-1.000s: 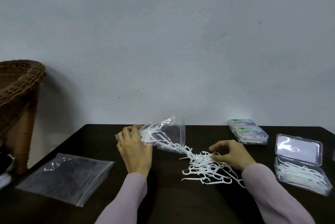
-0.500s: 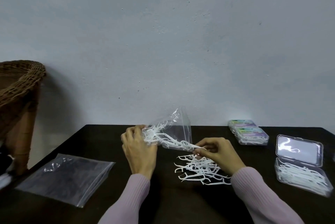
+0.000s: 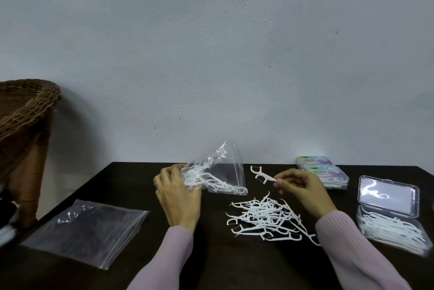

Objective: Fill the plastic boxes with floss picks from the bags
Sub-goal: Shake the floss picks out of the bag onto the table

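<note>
Your left hand (image 3: 177, 193) grips the clear bag (image 3: 218, 172) near the middle of the surface (image 3: 131, 179), fingers curled round its bunched end, with picks left inside. Your right hand (image 3: 303, 187) pinches a single floss pick (image 3: 261, 175) just above the loose pile (image 3: 264, 217) spilled between your hands. At the right, the open box (image 3: 389, 226) holds a layer of picks and looks partly filled, its lid raised. Two closed boxes (image 3: 321, 171) at the far right seem finished. An emptied bag (image 3: 87, 231) lies flat at the near left. The pile and the held bag remain to be boxed.
</note>
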`<action>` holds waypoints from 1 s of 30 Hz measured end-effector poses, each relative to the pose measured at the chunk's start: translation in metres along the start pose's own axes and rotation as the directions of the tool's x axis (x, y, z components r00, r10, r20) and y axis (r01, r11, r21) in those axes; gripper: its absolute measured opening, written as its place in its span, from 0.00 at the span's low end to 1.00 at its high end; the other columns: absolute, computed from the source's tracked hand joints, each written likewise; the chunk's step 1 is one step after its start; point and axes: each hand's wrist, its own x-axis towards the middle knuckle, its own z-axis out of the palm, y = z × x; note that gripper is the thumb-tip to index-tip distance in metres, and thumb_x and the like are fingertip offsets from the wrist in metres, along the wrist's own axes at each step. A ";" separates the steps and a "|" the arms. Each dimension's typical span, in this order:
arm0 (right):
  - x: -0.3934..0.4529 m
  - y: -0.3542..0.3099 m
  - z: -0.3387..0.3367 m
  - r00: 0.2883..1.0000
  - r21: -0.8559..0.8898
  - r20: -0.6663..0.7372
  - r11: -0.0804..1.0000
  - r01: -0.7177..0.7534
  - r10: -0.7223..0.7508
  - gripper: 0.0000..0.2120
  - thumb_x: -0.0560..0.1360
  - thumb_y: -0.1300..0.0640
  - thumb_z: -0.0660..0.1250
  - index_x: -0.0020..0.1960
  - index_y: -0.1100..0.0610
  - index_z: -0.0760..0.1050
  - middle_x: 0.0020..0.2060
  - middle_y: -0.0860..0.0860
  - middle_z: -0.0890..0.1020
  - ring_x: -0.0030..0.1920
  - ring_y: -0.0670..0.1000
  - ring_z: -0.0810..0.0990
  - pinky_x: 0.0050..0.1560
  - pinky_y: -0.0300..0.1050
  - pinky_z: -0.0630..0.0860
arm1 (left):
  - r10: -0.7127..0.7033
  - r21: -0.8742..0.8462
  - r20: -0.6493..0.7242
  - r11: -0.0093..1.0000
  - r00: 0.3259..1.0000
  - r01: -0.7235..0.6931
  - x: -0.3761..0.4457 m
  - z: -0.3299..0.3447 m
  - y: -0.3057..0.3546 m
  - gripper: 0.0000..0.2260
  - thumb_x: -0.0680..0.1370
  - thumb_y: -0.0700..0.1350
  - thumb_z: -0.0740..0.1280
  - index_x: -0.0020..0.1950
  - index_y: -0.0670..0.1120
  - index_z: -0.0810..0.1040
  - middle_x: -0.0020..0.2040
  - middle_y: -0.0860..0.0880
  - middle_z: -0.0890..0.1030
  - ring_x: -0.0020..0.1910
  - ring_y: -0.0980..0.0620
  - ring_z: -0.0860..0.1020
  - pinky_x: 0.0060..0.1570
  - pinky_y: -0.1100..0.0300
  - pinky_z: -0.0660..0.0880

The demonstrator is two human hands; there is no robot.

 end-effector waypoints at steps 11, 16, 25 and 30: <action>-0.009 -0.006 0.016 0.984 -0.245 0.120 0.957 0.158 -0.131 0.04 0.70 0.59 0.72 0.41 0.50 0.81 0.35 0.45 0.82 0.38 0.43 0.77 0.40 0.34 0.73 | 0.037 0.033 0.024 0.999 0.999 -0.038 -0.005 0.001 0.003 0.25 0.65 0.38 0.76 0.61 0.43 0.73 0.59 0.44 0.72 0.61 0.46 0.66 0.60 0.53 0.67; -0.015 -0.021 0.033 0.935 -0.160 0.230 0.937 0.310 -0.270 0.10 0.73 0.65 0.67 0.45 0.50 0.81 0.42 0.44 0.83 0.45 0.42 0.81 0.49 0.36 0.78 | 0.144 0.019 0.051 0.989 0.988 -0.145 -0.010 0.006 0.004 0.25 0.64 0.41 0.77 0.59 0.45 0.74 0.57 0.47 0.73 0.59 0.49 0.67 0.57 0.56 0.67; -0.012 -0.024 0.025 0.953 0.061 0.191 0.972 0.229 -0.236 0.24 0.61 0.54 0.74 0.57 0.50 0.76 0.54 0.45 0.81 0.55 0.41 0.79 0.55 0.35 0.75 | 0.471 0.160 0.173 0.854 0.865 -0.496 -0.016 0.021 -0.003 0.42 0.56 0.55 0.81 0.65 0.49 0.67 0.56 0.45 0.72 0.58 0.49 0.64 0.55 0.49 0.73; -0.012 -0.020 0.022 0.950 0.003 0.258 0.984 0.178 -0.173 0.18 0.62 0.52 0.73 0.52 0.49 0.78 0.52 0.46 0.82 0.54 0.42 0.80 0.54 0.35 0.76 | 0.500 0.134 0.164 0.842 0.850 -0.522 -0.015 0.022 -0.007 0.36 0.57 0.45 0.81 0.63 0.48 0.72 0.56 0.47 0.69 0.57 0.50 0.64 0.52 0.53 0.75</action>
